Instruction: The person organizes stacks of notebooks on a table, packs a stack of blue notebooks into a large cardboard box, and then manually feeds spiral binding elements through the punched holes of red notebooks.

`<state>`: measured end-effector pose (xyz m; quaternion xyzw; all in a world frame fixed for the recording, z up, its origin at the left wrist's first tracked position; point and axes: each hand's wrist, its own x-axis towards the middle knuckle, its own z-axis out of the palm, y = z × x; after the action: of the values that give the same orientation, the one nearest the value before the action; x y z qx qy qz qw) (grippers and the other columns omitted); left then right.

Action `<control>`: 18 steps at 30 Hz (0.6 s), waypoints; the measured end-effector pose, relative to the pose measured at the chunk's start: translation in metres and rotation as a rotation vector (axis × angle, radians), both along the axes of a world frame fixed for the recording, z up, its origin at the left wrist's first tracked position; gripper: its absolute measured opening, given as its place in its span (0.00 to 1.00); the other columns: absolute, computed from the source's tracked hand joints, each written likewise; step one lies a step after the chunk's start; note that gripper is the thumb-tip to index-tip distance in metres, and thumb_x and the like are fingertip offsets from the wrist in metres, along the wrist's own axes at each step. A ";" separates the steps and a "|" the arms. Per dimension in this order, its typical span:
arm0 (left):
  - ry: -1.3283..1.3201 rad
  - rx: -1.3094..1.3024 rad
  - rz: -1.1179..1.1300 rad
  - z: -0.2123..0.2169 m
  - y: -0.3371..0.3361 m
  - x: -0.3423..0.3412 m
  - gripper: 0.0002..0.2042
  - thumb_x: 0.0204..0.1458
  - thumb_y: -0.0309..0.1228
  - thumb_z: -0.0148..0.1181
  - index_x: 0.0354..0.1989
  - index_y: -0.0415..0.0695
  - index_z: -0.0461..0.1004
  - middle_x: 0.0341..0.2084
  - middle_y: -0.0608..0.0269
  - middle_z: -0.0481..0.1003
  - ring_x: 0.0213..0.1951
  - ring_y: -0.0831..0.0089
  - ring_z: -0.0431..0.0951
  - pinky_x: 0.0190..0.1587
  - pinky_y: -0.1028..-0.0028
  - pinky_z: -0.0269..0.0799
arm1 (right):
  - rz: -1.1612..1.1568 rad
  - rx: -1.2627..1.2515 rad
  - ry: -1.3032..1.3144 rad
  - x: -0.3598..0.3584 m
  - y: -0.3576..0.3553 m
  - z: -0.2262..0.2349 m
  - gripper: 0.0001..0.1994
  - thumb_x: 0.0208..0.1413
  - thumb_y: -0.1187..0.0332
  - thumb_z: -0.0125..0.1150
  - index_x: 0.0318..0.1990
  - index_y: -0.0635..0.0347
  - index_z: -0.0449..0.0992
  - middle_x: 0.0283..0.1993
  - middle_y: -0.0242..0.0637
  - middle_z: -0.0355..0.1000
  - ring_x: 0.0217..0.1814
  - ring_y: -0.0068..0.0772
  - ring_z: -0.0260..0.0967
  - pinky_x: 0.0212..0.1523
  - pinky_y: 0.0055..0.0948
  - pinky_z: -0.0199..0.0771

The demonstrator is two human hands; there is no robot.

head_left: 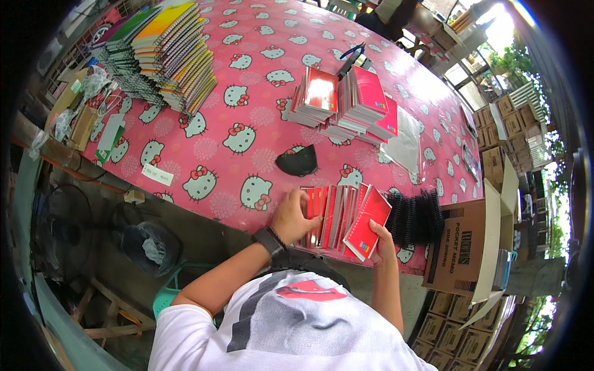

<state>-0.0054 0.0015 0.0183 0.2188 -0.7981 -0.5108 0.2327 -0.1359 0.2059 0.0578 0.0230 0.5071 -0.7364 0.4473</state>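
Pinching a red notepad (371,216) with right grip (384,242), near black coils (417,217) to its right; touching notepad row (333,207) with left grip (291,219), can't tell whether pinching

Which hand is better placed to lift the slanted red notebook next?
Probably the right hand: it already holds that red notebook, thumb on the cover. The left hand is at the opposite end of the notebook row.

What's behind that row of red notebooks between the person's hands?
Beyond the row of red notebooks, a black half-round piece lies on the pink patterned tablecloth. Farther back stand more red notebooks. The cloth under the row is covered.
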 end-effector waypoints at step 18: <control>0.083 0.797 -0.255 0.004 0.030 -0.019 0.16 0.58 0.35 0.48 0.50 0.37 0.64 0.35 0.59 0.74 0.37 0.74 0.75 0.42 0.75 0.70 | 0.046 -0.027 0.059 0.021 -0.005 0.013 0.22 0.46 0.69 0.63 0.48 0.67 0.65 0.41 0.41 0.73 0.38 0.32 0.74 0.40 0.31 0.76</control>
<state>-0.0241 0.0317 0.0227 0.1702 -0.5485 -0.8129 0.0968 -0.1151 0.2012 0.0708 -0.0165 0.5106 -0.7330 0.4492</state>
